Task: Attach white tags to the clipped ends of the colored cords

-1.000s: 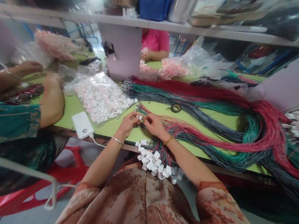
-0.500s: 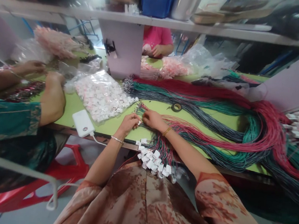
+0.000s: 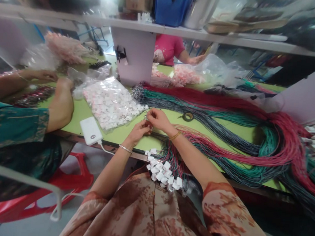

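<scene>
My left hand (image 3: 138,130) and my right hand (image 3: 157,118) meet over the green table (image 3: 118,134), both pinched on the ends of thin wires from a loose bundle of red, green and grey wires (image 3: 199,141). What the left fingers hold is too small to name. A cluster of white plastic connectors (image 3: 164,172) hangs on finished wires over the table edge onto my lap. A clear bag of white connectors (image 3: 111,103) lies just left of my hands.
A white power bank (image 3: 91,131) with a cable lies at the table edge. A tape roll (image 3: 187,116) sits beyond my hands. Large wire hanks (image 3: 267,141) fill the right. A person in teal (image 3: 15,121) works at left; another in pink (image 3: 170,48) sits opposite.
My right hand moved away from me and left, toward the wire ends near the bag; my left hand stayed pinched beside it. The person opposite reached an arm out to the right.
</scene>
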Demonstrator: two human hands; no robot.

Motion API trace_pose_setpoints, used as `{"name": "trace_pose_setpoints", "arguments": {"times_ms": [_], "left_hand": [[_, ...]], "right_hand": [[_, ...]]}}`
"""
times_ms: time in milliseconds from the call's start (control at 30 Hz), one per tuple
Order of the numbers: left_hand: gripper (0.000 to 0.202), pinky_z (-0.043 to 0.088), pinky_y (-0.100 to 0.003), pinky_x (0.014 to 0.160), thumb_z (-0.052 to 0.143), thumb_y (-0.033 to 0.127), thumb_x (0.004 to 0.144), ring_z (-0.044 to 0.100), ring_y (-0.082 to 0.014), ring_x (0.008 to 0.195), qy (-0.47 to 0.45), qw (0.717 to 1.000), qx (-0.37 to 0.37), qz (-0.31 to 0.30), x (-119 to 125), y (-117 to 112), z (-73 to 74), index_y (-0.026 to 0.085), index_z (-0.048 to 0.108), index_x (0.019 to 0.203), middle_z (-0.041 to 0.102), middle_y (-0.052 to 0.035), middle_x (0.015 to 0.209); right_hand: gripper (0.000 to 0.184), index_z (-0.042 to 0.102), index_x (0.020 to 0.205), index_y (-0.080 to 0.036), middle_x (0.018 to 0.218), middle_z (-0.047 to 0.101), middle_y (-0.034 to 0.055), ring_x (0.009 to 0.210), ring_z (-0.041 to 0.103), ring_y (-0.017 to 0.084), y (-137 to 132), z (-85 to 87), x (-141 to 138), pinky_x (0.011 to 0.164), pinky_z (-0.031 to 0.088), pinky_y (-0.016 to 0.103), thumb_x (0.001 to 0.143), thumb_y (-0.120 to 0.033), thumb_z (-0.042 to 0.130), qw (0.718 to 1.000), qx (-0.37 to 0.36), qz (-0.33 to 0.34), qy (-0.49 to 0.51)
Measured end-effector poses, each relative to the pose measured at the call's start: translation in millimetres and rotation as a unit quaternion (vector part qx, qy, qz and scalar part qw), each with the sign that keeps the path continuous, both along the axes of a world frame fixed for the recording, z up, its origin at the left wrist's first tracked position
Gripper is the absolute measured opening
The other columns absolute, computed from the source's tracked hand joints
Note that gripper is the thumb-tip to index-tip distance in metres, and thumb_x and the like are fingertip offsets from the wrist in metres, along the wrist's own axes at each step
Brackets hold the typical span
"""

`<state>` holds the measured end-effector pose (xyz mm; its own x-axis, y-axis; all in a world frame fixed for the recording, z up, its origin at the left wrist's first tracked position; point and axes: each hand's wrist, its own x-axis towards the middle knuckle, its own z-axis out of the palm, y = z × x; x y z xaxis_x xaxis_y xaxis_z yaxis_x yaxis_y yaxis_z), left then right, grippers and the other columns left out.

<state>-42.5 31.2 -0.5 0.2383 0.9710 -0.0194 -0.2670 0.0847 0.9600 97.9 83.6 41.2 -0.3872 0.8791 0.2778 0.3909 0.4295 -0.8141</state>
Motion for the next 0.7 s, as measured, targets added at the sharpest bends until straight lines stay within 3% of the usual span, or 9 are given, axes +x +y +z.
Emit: {"name": "trace_pose_setpoints", "arguments": {"times_ms": [167, 400, 700], "left_hand": [[0.027, 0.046, -0.023, 0.067, 0.076, 0.022, 0.067, 0.057, -0.0091, 0.068, -0.063, 0.997, -0.041, -0.007, -0.6, 2.1, -2.9, 0.016, 0.060, 0.088, 0.063, -0.0004, 0.078], [0.027, 0.048, -0.025, 0.070, 0.078, 0.022, 0.068, 0.060, -0.0104, 0.071, -0.111, 0.990, -0.087, -0.024, -1.2, 4.8, -6.6, 0.014, 0.061, 0.088, 0.067, -0.0036, 0.083], [0.023, 0.049, -0.023, 0.070, 0.076, 0.019, 0.069, 0.062, -0.0110, 0.073, -0.111, 0.987, -0.112, -0.017, -0.6, 3.0, -0.7, 0.014, 0.061, 0.085, 0.069, -0.0055, 0.087]], "right_hand": [[0.011, 0.055, 0.072, -0.017, 0.066, 0.056, -0.0022, 0.059, 0.045, 0.010, -16.9, 1.8, 12.6, 0.058, 0.036, 0.023, 0.075, -0.027, 0.053, 0.999, 0.010, -0.020, 0.024], [0.010, 0.057, 0.075, -0.016, 0.067, 0.057, -0.0009, 0.057, 0.045, 0.010, -51.0, -17.1, 43.2, 0.055, 0.036, 0.023, 0.074, -0.026, 0.057, 0.999, 0.008, -0.039, 0.020], [0.007, 0.058, 0.077, -0.017, 0.070, 0.060, 0.0010, 0.062, 0.049, 0.012, -53.6, -24.7, 50.5, 0.060, 0.039, 0.024, 0.074, -0.023, 0.055, 0.998, 0.052, -0.023, -0.028]]}}
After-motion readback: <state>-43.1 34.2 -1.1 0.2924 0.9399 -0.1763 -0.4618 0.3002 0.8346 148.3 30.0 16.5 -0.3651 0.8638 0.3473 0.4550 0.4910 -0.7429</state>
